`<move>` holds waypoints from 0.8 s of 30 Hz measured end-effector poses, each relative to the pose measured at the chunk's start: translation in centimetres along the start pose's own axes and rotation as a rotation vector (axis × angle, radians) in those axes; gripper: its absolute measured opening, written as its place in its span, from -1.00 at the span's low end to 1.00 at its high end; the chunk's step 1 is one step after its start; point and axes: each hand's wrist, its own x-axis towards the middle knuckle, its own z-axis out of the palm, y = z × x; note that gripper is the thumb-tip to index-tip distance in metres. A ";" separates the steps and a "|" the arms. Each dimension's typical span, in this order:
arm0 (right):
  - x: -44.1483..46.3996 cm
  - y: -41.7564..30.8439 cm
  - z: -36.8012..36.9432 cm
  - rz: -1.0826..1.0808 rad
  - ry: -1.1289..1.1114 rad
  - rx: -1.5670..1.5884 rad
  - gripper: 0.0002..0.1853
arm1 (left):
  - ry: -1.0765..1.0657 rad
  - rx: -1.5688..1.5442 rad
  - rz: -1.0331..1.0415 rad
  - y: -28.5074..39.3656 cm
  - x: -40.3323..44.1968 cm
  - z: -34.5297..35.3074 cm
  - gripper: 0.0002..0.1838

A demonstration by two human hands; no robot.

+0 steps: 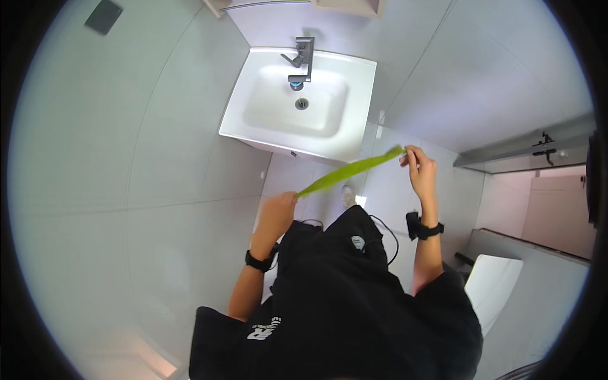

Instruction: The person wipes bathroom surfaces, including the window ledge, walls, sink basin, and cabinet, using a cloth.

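A long, narrow yellow-green cloth (pixel 347 172) is stretched between my two hands, in front of the sink. My left hand (pixel 277 213) is closed around its lower-left end, the back of the hand facing up. At the upper-right end, the fingertips of my right hand (pixel 419 166) pinch the other corner. The cloth rises from left to right and looks folded or bunched lengthwise. Both wrists wear black bands.
A white sink (pixel 237 117) with a dark faucet (pixel 305 58) and a drain (pixel 302 104) stands ahead. Tiled walls rise on the left and right. A door with a black handle (pixel 548 152) is at the right, above a white panel (pixel 497 285).
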 end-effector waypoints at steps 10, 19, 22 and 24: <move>11.9 4.6 1.0 0.105 -0.310 0.087 -0.80 | 0.010 -0.086 -0.508 0.5 10.1 4.9 -0.80; 14.7 13.2 14.8 -0.228 -0.261 -0.201 -0.60 | 0.134 -0.054 -0.432 -4.5 17.7 14.7 -0.84; 14.6 15.9 19.9 -0.254 -0.470 -0.166 -0.33 | -0.014 -0.022 -0.189 -7.3 20.2 20.5 -0.72; 15.1 17.7 22.4 -0.299 -0.483 -0.171 -0.25 | -0.002 0.210 0.097 -9.1 22.0 23.9 -0.65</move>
